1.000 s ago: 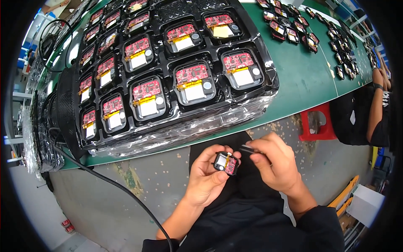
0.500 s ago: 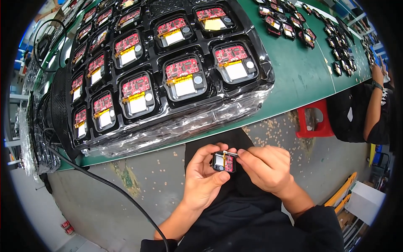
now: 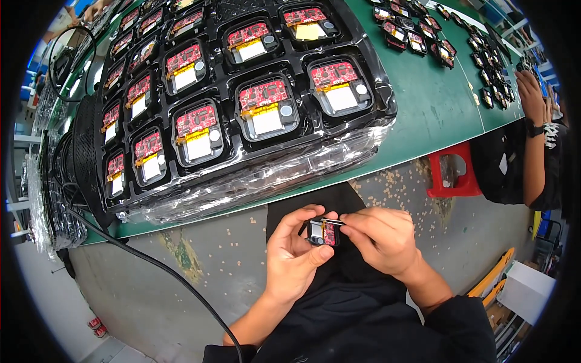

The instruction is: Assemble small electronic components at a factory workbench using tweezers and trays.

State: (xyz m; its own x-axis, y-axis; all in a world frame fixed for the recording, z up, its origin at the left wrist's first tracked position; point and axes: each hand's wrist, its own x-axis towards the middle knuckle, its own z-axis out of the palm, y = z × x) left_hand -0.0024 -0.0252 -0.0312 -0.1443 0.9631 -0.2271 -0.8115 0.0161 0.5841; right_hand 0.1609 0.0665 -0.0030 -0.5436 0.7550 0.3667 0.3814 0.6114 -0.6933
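Observation:
Over my lap, my left hand is closed round the edges of a small black device housing with a red circuit board and a silvery-white part inside. Pinched in my right hand is a pair of thin metal tweezers. Their tips reach over the upper edge of the housing, by the board. Whether the tips grip anything is too small to tell. Beyond my hands, a black plastic tray holds several similar open housings, each with a red board, a yellow strip and a white block.
The tray rests on stacked trays on a green table. More housings lie loose at the far right. A black cable runs down on the left. A red stool stands beside a co-worker's arm.
The tweezers have shifted slightly and now lie flatter across the housing's top edge. My left hand has barely moved. At the right, the co-worker's hand has moved up over the table.

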